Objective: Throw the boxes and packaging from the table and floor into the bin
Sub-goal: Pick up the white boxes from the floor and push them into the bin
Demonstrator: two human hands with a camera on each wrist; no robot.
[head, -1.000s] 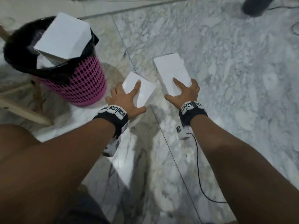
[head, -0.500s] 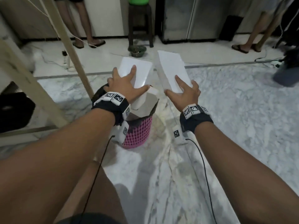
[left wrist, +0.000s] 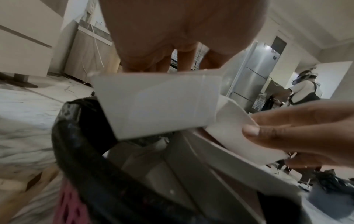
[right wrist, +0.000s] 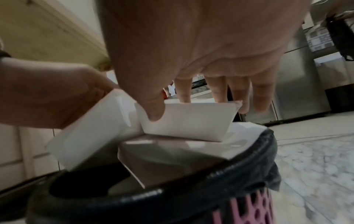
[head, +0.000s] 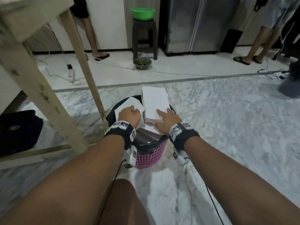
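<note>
Head view, both hands (head: 129,116) (head: 167,121) gripping unlabelled white boxes (head: 154,103) over bin (head: 151,154)

Both bare forearms reach in from the bottom corners toward the middle of the frame, each wrist wrapped in a black band with tags. The left hand (head: 129,114) is knuckles-up, fingers curled over the small white box (head: 129,106). The right hand (head: 168,120) lies flatter, fingers stretched along the long white box (head: 154,103), thumb (right wrist: 153,112) pressing its near end.
</note>
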